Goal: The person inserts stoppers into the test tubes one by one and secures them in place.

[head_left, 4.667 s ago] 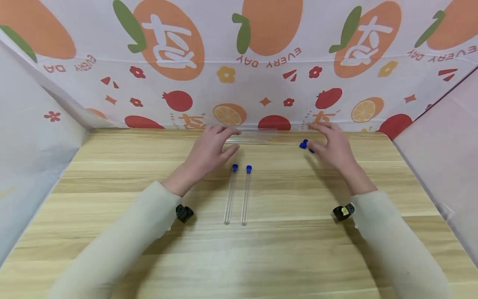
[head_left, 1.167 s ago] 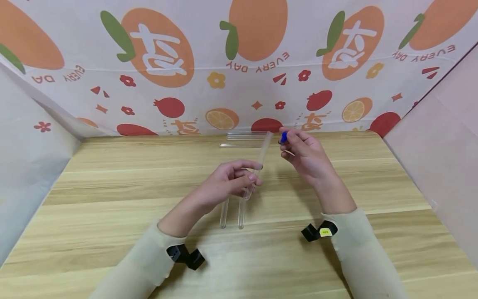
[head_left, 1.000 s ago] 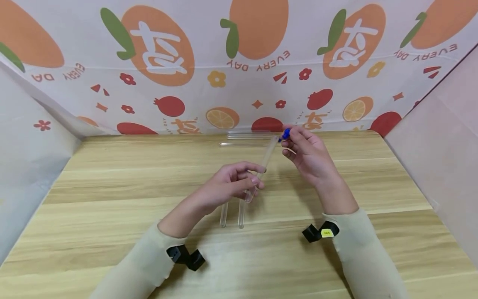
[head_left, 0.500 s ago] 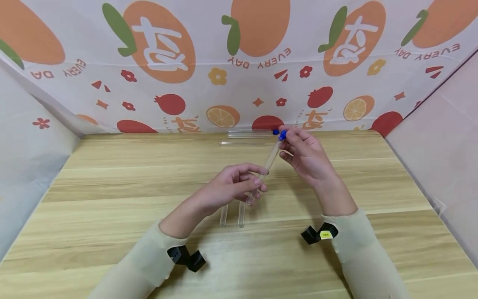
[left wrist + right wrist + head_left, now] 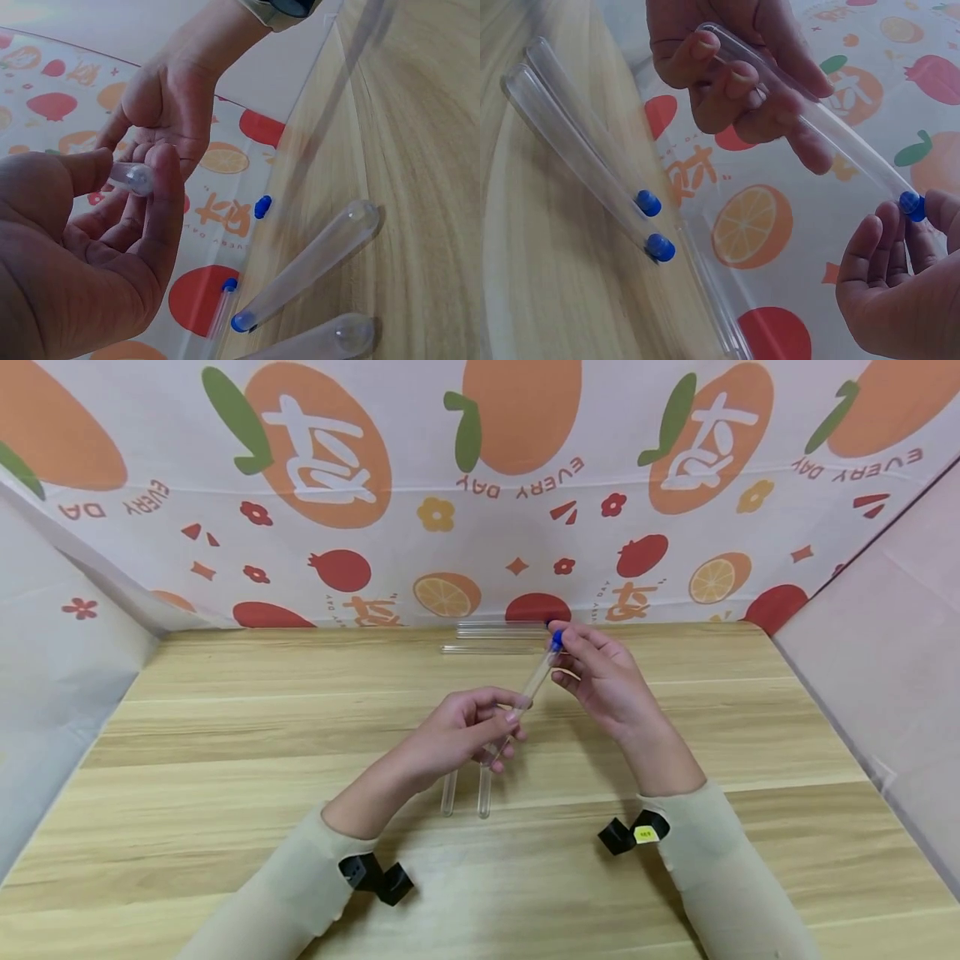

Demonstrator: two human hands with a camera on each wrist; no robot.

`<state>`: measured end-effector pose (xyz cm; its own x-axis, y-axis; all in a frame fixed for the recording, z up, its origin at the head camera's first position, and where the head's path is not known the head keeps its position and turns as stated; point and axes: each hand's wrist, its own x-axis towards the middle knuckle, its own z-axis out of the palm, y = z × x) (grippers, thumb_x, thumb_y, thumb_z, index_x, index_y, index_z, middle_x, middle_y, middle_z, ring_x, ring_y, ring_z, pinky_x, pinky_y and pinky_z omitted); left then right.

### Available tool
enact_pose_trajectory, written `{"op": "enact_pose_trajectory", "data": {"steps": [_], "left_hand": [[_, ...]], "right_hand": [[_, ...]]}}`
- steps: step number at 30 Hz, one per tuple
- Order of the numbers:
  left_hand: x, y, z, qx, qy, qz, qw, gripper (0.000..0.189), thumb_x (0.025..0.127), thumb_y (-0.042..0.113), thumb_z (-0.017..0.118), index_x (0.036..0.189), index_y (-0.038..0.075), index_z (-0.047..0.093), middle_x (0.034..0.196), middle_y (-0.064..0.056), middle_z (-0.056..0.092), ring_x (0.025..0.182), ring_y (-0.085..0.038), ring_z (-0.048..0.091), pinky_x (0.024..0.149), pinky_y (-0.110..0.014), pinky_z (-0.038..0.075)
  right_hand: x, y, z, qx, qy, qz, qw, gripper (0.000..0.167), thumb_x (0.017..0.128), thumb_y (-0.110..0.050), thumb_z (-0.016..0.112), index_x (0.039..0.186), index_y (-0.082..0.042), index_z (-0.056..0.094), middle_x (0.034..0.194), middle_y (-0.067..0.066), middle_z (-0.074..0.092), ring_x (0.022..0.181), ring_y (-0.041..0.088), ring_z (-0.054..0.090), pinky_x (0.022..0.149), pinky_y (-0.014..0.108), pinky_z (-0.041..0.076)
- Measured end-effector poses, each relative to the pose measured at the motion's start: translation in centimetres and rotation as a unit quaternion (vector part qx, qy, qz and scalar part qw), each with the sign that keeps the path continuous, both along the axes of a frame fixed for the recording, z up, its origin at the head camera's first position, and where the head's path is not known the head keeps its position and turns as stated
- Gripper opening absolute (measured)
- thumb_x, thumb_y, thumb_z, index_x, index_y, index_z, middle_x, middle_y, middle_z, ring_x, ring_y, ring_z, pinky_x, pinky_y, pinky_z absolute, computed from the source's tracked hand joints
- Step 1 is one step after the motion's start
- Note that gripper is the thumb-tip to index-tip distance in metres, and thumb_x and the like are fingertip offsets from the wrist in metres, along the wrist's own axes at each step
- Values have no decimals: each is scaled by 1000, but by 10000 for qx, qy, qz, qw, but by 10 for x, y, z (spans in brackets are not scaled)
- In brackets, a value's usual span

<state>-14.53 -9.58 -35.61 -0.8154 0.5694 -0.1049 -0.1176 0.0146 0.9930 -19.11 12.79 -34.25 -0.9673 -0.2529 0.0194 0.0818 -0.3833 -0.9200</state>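
My left hand [image 5: 465, 727] holds a clear test tube [image 5: 537, 681] slantwise above the table, its rounded end down among the fingers. At the upper end, my right hand [image 5: 603, 681] pinches a blue cap [image 5: 557, 638] between thumb and fingers. In the right wrist view this cap [image 5: 911, 204] sits at the tube's mouth; how deep it goes cannot be told. Below the left hand lie two test tubes, one [image 5: 448, 795] left of the other [image 5: 484, 795]. Their blue caps, hidden by the hand in the head view, show in the right wrist view [image 5: 649, 202].
Several uncapped tubes [image 5: 498, 632] lie crosswise along the table's back edge, with one tube [image 5: 480, 649] slightly nearer. Loose blue caps [image 5: 262, 207] rest near that edge. A fruit-patterned cloth [image 5: 480, 543] rises behind the wooden table [image 5: 225, 710].
My left hand has lifted a tube from the back and brought it nearer. My right hand has picked up a blue cap and moved it left onto the tube's mouth.
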Motion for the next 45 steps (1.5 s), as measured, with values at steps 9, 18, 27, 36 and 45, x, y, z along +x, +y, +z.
{"op": "enact_pose_trajectory", "data": {"steps": [9,18,27,36,45], "left_hand": [[0,1,-3,22,-166,39,9999,34,103,16,56,135,3,56,113,-21,70,84,-21,70,72,-35,61],[1,6,-4,221,-140,264,9993,29,102,11,58,127,-2,61,108,-19,73,83,-23,73,72,-34,62],[6,10,-4,337,-26,434,9985,28,102,11,58,124,-4,63,106,-17,72,80,-18,73,69,-33,62],[7,13,-1,466,147,598,9970,27,102,11,57,124,-3,64,103,-14,73,76,-17,73,65,-32,62],[9,16,-3,448,115,802,9957,28,101,10,58,124,-4,65,102,-14,73,74,-16,72,63,-30,61]], "right_hand": [[3,-12,-5,-267,-30,-164,9995,14,99,-15,62,110,-12,70,94,1,70,88,14,66,81,26,58],[6,-20,-9,-188,118,-676,9975,7,97,-18,66,95,-13,71,95,1,73,91,15,67,80,26,58],[8,-26,-10,-334,102,-957,9948,8,97,-19,67,94,-16,74,96,-1,74,94,14,64,79,24,57],[9,-28,-7,-771,-21,-957,9924,8,97,-18,67,96,-13,74,97,0,75,94,14,64,79,23,55],[10,-32,-11,-832,23,-1203,9892,5,96,-16,69,92,-12,71,95,1,75,93,14,65,80,25,54]]}}
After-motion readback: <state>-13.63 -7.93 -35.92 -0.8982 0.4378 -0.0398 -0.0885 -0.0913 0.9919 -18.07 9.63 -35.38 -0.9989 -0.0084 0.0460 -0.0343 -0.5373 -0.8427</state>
